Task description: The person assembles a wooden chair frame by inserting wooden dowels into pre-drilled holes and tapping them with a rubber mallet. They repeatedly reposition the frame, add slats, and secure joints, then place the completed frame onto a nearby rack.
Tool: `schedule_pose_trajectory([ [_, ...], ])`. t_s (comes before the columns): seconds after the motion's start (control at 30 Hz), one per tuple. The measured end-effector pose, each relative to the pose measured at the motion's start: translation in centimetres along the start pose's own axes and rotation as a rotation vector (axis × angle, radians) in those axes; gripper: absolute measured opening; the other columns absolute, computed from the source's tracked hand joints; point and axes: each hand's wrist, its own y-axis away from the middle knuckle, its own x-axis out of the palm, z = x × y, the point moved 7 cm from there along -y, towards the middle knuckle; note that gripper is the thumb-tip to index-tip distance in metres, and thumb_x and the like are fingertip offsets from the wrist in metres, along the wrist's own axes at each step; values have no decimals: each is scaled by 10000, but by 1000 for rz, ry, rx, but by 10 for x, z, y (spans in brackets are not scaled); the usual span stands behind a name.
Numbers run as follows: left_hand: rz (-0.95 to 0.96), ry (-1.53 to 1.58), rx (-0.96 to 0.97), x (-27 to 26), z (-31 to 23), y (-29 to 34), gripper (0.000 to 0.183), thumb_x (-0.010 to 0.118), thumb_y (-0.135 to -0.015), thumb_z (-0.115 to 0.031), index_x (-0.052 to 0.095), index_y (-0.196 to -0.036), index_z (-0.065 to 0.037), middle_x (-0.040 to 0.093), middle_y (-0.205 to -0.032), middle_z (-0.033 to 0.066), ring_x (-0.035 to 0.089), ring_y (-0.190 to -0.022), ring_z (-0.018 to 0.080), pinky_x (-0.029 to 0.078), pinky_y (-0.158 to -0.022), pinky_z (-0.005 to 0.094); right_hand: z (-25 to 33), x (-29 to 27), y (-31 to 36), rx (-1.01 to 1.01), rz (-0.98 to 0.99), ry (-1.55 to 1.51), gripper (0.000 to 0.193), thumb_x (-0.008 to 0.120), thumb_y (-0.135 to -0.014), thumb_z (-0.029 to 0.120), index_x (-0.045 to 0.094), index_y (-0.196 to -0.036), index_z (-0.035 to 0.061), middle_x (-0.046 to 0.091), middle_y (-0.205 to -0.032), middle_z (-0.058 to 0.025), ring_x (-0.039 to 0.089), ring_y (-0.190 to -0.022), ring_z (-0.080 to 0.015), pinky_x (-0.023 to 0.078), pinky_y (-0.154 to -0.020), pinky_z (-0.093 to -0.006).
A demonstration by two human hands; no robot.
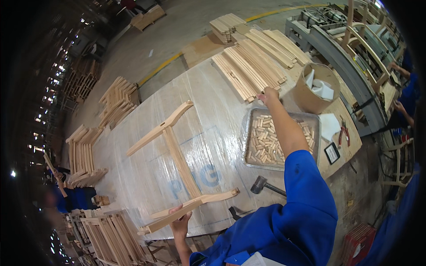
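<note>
Across the middle of the workshop: long table (213, 119) under glossy film, blue print showing on it. Off its right end, grey machine (350, 73) with curved wooden parts above. Beyond the left edge, stacks of angled wooden parts (84, 153); near them, co-worker in blue (75, 198), partly lost in the dark rim of the view.

Toward the table's far right, curved slats (248, 73) in side-by-side rows. At their near end, right hand (268, 96), arm at full reach, fingers bent down against the slat ends; cannot tell whether closed on a slat or only touching.

Left of centre, flat on the table, H-shaped wooden frame (177, 155): two bent legs, one straight bar between. At the near side, left hand (181, 223) closed around a wooden leg piece (155, 226), firmly by the look of it. Overlapping the frame's near leg in view; cannot tell whether joined to it.

Beside the slats, round tan bin (304, 93), white material (323, 88) inside. Nearer, shallow grey tray (266, 167), partly blocked by right forearm (287, 126) passing over. Just below the tray, black-headed mallet (258, 185), handle end behind the blue sleeve (306, 177). Right of the tray: white sheet (329, 126), red-handled pliers (342, 133), dark flat device (332, 153). Smallest: short wooden dowels (266, 137), heaped loose in the tray, some hidden by the forearm.
</note>
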Motion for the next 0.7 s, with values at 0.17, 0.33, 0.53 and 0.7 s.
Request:
schedule_pose_trajectory([
  [0.17,21,0,32,3,-5,10,489,834,-819,4,620,-1256,-38,582,-1230,78,619,-1107,181,579,-913,316,-10,4,-17,39,159,11,196,693,-936,74,567,-1086,70,599,-919,-77,562,-670,-188,525,-526,-308],
  [0.33,13,29,60,4,2,10,462,848,-806,4,622,-1207,-37,616,-1197,70,642,-1055,175,587,-888,315,7,0,13,-169,254,61,211,707,-932,55,506,-972,101,588,-912,-68,583,-729,-196,571,-649,-320],
  [0.53,24,34,126,-1,9,6,453,843,-801,23,630,-1197,-34,643,-1184,82,652,-1042,183,582,-896,321,56,-16,69,-380,437,-59,216,668,-956,26,464,-929,93,592,-902,-91,663,-841,-238,627,-744,-387],
  [0.7,248,-109,86,-40,37,-17,404,782,-897,-95,632,-1266,-29,673,-1183,110,656,-1047,201,568,-883,344,50,-50,145,-383,735,-114,217,683,-958,46,470,-960,88,640,-934,-89,695,-870,-219,628,-747,-330],
])
